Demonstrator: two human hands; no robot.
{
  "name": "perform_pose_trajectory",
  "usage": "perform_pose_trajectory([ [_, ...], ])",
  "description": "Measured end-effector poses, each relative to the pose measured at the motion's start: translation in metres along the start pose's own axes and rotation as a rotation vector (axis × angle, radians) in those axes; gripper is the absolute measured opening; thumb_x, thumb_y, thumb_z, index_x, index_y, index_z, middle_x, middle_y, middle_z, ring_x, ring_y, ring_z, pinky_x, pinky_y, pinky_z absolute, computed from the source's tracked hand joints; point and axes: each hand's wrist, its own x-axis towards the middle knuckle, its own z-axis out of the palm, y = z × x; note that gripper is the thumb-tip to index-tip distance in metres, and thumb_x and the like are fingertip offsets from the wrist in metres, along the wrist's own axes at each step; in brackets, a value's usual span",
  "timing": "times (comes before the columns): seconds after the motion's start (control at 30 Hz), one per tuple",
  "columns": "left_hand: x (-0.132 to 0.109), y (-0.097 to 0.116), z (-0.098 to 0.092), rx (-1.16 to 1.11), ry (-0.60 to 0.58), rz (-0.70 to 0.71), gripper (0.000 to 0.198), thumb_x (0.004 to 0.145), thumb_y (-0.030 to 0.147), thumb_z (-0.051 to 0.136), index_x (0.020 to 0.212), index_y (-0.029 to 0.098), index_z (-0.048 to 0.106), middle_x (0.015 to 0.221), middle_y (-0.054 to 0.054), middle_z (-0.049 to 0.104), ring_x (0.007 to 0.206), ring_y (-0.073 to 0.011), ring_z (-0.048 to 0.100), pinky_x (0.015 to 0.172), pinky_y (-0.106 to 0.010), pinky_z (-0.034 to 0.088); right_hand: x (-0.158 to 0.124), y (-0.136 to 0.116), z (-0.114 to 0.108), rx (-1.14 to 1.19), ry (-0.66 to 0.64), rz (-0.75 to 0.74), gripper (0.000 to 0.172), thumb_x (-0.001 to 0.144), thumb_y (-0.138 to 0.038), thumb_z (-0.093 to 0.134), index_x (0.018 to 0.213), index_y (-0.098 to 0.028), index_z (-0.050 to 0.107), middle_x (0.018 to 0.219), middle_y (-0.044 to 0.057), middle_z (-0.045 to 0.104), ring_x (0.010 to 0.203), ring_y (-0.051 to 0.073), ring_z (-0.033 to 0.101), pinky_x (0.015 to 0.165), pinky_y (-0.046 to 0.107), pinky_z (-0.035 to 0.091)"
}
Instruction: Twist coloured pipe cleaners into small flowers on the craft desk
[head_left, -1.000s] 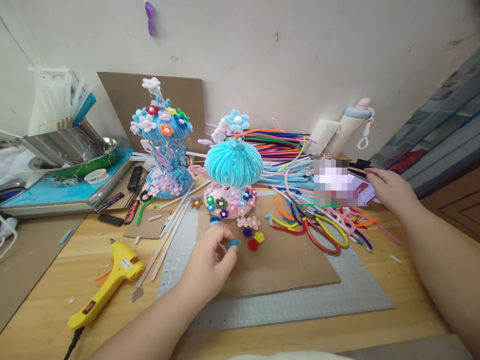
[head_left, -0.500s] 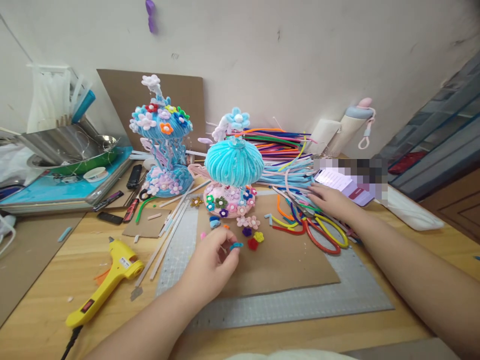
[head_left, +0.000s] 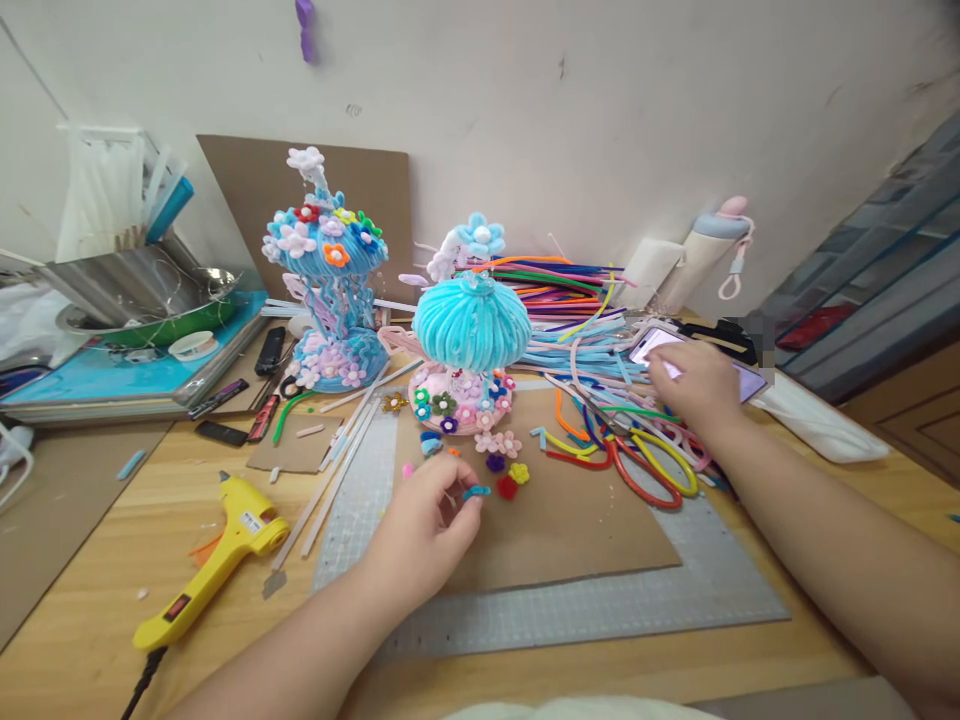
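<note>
Pinching a small blue piece (head_left: pixel 475 492) between thumb and forefinger, the left hand (head_left: pixel 429 518) was over a brown cardboard sheet (head_left: pixel 570 530), which lay on a grey cutting mat (head_left: pixel 600 607). The blue piece showed at those fingertips, on the side toward the right hand (head_left: pixel 697 385). Just beyond the left hand lay a blue coil (head_left: pixel 430 443), and just to its right were loose flowers: a red flower (head_left: pixel 507 488), a yellow flower (head_left: pixel 519 474), a purple flower (head_left: pixel 496 462) and two pale pink flowers (head_left: pixel 508 444) touching each other. Farther beyond that hand stood a turquoise dome (head_left: pixel 471 322) above a pink base (head_left: pixel 465 412) set with small flowers. Beyond the left hand and to its left, a second decorated piece (head_left: pixel 326 250) stood upright. Well to the left of the same hand lay a yellow glue gun (head_left: pixel 217 555), with clear sticks (head_left: pixel 341 480) slanting between the two.

The right hand was bent over a phone (head_left: pixel 752 383) with a lit screen, partly covering it; whether its fingertips touched the glass, or were together or apart, could not be told. Scissors (head_left: pixel 600 415) lay to the left of the right hand among coloured stems (head_left: pixel 570 443), and a pale bottle (head_left: pixel 701 260) leaned beyond it.
</note>
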Motion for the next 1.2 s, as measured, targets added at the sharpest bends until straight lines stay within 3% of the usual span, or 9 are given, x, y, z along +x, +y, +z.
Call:
perform_pose_trajectory([
  [0.07, -0.001, 0.000, 0.000, -0.020, 0.017, 0.013, 0.005, 0.076, 0.020, 0.049, 0.079, 0.020, 0.053, 0.074, 0.000, 0.056, 0.064, -0.0128, 0.052, 0.062, -0.025, 0.041, 0.003, 0.007, -0.008, -0.062, 0.111, 0.065, 0.036, 0.086, -0.029, 0.040, 0.107, -0.010, 0.062, 0.117, 0.019, 0.055, 0.114, 0.030, 0.039, 0.093, 0.044, 0.021],
  [0.13, -0.001, 0.000, 0.000, -0.040, 0.033, 0.022, 0.005, 0.075, 0.019, 0.050, 0.078, 0.020, 0.055, 0.073, 0.000, 0.056, 0.064, -0.0126, 0.052, 0.061, -0.025, 0.042, 0.003, 0.013, -0.014, -0.237, 0.200, 0.049, 0.033, 0.084, -0.030, 0.043, 0.106, -0.018, 0.064, 0.129, 0.013, 0.048, 0.121, 0.030, 0.031, 0.094, 0.045, 0.014],
  [0.33, -0.002, 0.001, 0.000, -0.049, 0.045, 0.025, 0.007, 0.074, 0.019, 0.052, 0.079, 0.020, 0.057, 0.073, 0.000, 0.058, 0.063, -0.0125, 0.054, 0.061, -0.025, 0.043, -0.008, 0.023, -0.015, -0.506, 0.134, -0.019, 0.032, 0.086, -0.032, 0.039, 0.102, -0.026, 0.067, 0.140, 0.006, 0.035, 0.129, 0.024, 0.019, 0.096, 0.047, 0.004],
  [0.6, -0.002, 0.000, 0.000, 0.005, 0.037, 0.019, 0.007, 0.075, 0.020, 0.050, 0.080, 0.021, 0.056, 0.074, 0.000, 0.059, 0.063, -0.0124, 0.054, 0.062, -0.025, 0.044, -0.010, 0.030, -0.006, -0.570, 0.071, 0.012, 0.035, 0.087, -0.035, 0.035, 0.110, -0.032, 0.061, 0.138, 0.004, 0.039, 0.128, 0.024, 0.022, 0.096, 0.052, 0.003],
  [0.77, -0.002, 0.000, 0.000, 0.043, 0.019, 0.029, 0.007, 0.076, 0.020, 0.049, 0.081, 0.021, 0.054, 0.075, 0.000, 0.059, 0.065, -0.0132, 0.055, 0.064, -0.026, 0.043, -0.015, 0.048, -0.002, -0.505, 0.318, 0.002, 0.033, 0.082, -0.033, 0.038, 0.088, -0.023, 0.069, 0.121, 0.005, 0.057, 0.121, 0.022, 0.036, 0.100, 0.047, 0.006],
  [0.87, -0.002, 0.001, 0.000, 0.056, -0.008, 0.020, 0.007, 0.078, 0.021, 0.047, 0.082, 0.021, 0.053, 0.076, 0.000, 0.058, 0.068, -0.0140, 0.055, 0.066, -0.027, 0.042, -0.020, 0.061, -0.001, -0.469, 0.415, -0.018, 0.032, 0.079, -0.030, 0.041, 0.092, -0.018, 0.068, 0.105, 0.007, 0.066, 0.114, 0.023, 0.045, 0.101, 0.046, 0.008],
  [1.2, -0.002, 0.000, 0.000, 0.037, -0.020, 0.013, 0.007, 0.078, 0.020, 0.047, 0.081, 0.021, 0.053, 0.077, 0.000, 0.057, 0.070, -0.0151, 0.053, 0.065, -0.028, 0.039, -0.031, 0.049, -0.011, -0.433, 0.304, 0.042, 0.031, 0.082, -0.029, 0.040, 0.089, -0.025, 0.070, 0.124, 0.008, 0.055, 0.121, 0.025, 0.037, 0.100, 0.045, 0.005],
])
